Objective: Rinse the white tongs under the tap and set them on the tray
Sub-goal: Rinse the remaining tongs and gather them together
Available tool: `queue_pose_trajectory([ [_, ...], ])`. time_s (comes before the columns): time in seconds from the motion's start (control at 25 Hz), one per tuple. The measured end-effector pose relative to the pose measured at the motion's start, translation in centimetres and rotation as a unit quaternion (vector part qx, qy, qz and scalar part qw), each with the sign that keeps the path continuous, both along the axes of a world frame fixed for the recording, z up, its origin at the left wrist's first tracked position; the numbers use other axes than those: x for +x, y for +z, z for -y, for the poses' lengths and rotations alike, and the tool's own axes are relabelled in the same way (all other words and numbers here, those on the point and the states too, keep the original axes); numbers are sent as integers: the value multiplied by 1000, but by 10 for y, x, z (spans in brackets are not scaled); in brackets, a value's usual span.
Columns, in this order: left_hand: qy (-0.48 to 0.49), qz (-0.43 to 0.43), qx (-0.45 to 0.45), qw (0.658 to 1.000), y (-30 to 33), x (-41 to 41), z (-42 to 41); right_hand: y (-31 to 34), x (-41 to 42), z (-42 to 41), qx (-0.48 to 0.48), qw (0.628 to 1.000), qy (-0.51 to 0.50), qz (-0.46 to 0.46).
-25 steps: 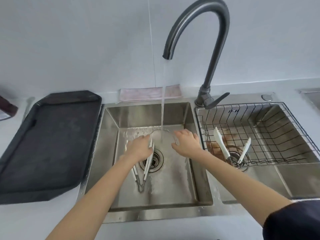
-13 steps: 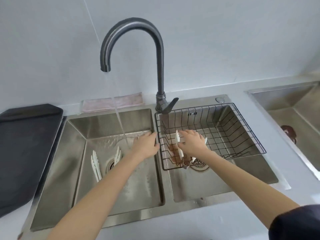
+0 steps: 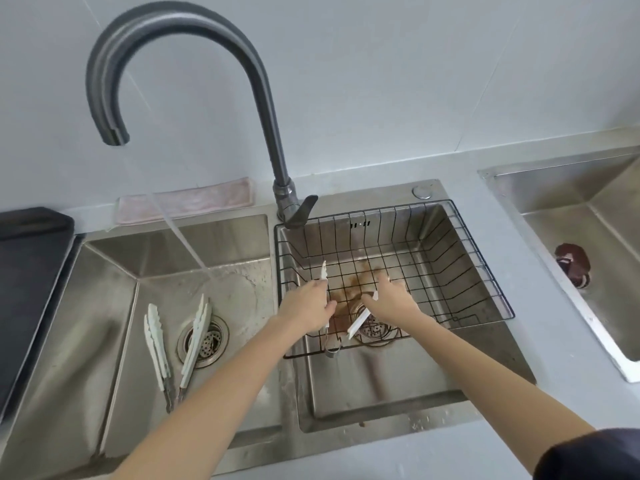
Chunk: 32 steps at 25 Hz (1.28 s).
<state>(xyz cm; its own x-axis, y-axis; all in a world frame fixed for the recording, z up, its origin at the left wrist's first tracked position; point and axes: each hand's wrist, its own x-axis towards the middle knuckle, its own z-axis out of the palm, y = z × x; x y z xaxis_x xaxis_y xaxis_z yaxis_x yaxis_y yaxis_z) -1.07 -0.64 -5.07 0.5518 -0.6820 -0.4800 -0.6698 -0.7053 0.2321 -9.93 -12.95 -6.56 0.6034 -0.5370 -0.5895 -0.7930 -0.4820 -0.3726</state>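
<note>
One pair of white tongs (image 3: 358,323) lies in the black wire basket (image 3: 450,244) over the right basin. My left hand (image 3: 304,310) grips its left arm, whose white tip sticks up behind my fingers. My right hand (image 3: 391,299) holds the other arm; the metal hinge end points toward me. A second pair of white tongs (image 3: 156,341) lies spread on the floor of the left basin, around the drain. The dark tap (image 3: 266,109) pours water (image 3: 183,237) into the left basin. The black tray (image 3: 31,271) sits at the far left.
A pink cloth (image 3: 194,202) lies behind the left basin by the wall. Brown stains mark the right basin's floor under the basket. A separate sink (image 3: 588,209) at the far right holds a brown object (image 3: 571,265). Grey counter runs along the front.
My left hand left the left basin, crossed to the wire basket and took hold of the tongs there alongside my right hand. The view swung right and closer.
</note>
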Motion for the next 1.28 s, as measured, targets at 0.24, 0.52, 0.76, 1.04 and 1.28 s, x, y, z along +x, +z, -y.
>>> queue_pose_trajectory([
  [0.24,13,-3,12,1000,-14,-1,7,-19,8,-2,58,996,-68,14],
  [0.52,135,-107,-90,981,-7,-4,9,-6,8,-9,88,981,-152,84],
  [0.76,244,-120,-253,929,21,-2,-15,15,14,-29,88,957,-189,199],
  [1.04,354,-163,-356,849,21,21,-83,33,41,-80,217,900,-247,285],
  [1.28,406,-164,-387,811,19,51,-158,28,88,-139,353,838,-293,295],
])
